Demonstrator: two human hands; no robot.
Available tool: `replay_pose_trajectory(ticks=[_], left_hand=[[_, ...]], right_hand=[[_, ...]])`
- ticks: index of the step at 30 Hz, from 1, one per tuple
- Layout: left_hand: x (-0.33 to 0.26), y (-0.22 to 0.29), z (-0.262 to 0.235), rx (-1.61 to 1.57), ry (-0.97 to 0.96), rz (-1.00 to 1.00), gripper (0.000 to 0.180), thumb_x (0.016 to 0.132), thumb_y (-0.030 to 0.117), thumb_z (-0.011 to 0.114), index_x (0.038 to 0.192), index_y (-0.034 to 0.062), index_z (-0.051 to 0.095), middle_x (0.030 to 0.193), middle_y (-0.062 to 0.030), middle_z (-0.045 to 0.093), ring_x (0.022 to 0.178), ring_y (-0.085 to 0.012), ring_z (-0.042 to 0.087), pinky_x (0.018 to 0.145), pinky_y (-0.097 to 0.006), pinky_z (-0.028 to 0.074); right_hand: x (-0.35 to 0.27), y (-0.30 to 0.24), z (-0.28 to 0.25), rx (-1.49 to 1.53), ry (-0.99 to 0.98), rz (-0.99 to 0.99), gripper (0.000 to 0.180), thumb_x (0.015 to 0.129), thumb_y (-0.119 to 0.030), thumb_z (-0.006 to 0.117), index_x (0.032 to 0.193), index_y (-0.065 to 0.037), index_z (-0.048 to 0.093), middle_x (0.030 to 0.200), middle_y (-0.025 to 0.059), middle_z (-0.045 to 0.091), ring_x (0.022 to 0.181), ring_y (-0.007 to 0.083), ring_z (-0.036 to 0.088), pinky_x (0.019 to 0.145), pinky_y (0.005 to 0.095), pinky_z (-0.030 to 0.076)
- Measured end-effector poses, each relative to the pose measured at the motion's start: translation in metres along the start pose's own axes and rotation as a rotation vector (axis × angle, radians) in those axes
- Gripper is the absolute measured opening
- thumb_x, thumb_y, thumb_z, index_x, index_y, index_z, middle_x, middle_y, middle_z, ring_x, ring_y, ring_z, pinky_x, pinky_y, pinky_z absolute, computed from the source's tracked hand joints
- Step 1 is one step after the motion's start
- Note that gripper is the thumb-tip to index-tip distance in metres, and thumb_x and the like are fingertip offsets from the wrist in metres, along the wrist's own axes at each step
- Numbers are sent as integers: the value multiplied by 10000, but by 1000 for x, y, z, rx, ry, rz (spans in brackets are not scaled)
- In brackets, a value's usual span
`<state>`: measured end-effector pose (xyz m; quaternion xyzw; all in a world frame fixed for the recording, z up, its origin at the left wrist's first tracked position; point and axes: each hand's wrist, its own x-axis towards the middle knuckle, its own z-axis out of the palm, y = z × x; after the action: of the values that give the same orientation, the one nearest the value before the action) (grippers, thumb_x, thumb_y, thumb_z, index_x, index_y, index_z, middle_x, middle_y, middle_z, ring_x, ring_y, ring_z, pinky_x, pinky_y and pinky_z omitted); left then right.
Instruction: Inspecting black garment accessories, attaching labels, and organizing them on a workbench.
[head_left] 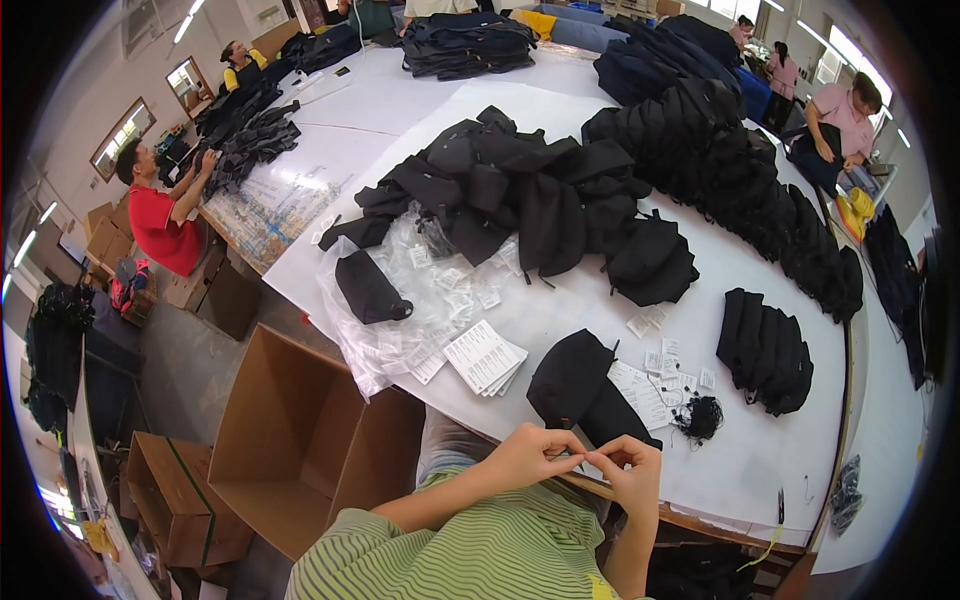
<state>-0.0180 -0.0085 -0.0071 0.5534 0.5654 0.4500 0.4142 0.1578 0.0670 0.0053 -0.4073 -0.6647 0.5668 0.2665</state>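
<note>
My left hand (541, 455) and my right hand (630, 470) meet at the table's front edge, fingertips pinched together. Whatever is between them is too small to make out. Just beyond lies a black fabric pouch (570, 378), with another dark pouch (614, 414) against it, reaching almost to my fingers. To their right are small white tags (672, 376), a printed white sheet (640, 396) and a tangled bunch of thin black strings (698, 418). Left of the pouch sits a stack of printed label sheets (486, 358).
A big heap of black pouches (520, 185) covers the middle of the white table (600, 310), with a long row (720, 150) behind. Clear plastic bags (385, 330) lie at the left. An open cardboard box (300, 430) stands beside me. Co-workers stand at far left and right.
</note>
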Motion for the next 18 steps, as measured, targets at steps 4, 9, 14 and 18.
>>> replay_pose_trajectory(ticks=[4, 9, 14, 18], left_hand=[[1, 1, -2, -33, -28, 2, 108, 819, 150, 670, 887, 67, 674, 481, -16, 344, 437, -83, 309, 441, -280, 253], [4, 15, -10, -75, -83, -33, 121, 820, 140, 676, 906, 57, 691, 488, 34, 315, 473, -46, 293, 461, -244, 257], [7, 16, -14, -38, -101, -23, 111, 824, 144, 670, 899, 63, 685, 492, 31, 304, 474, -51, 295, 464, -248, 260], [8, 12, -13, 5, -105, -2, 107, 823, 152, 664, 885, 64, 668, 497, 3, 331, 466, -83, 315, 463, -264, 271]], right_hand=[[1, 3, 0, 129, -14, 77, 112, 724, -63, 770, 732, -8, 673, 635, -2, 627, 559, 35, 530, 493, 183, 363], [1, 16, -1, 259, -63, 56, 117, 746, -31, 750, 728, 5, 641, 687, 59, 654, 541, 53, 547, 458, 181, 409], [0, 18, 3, 326, -32, 63, 109, 756, -11, 733, 741, 9, 627, 693, 72, 658, 569, 66, 562, 476, 186, 420], [1, 21, 3, 333, -44, 45, 109, 763, -8, 724, 734, 9, 620, 695, 80, 659, 569, 74, 564, 485, 190, 425]])
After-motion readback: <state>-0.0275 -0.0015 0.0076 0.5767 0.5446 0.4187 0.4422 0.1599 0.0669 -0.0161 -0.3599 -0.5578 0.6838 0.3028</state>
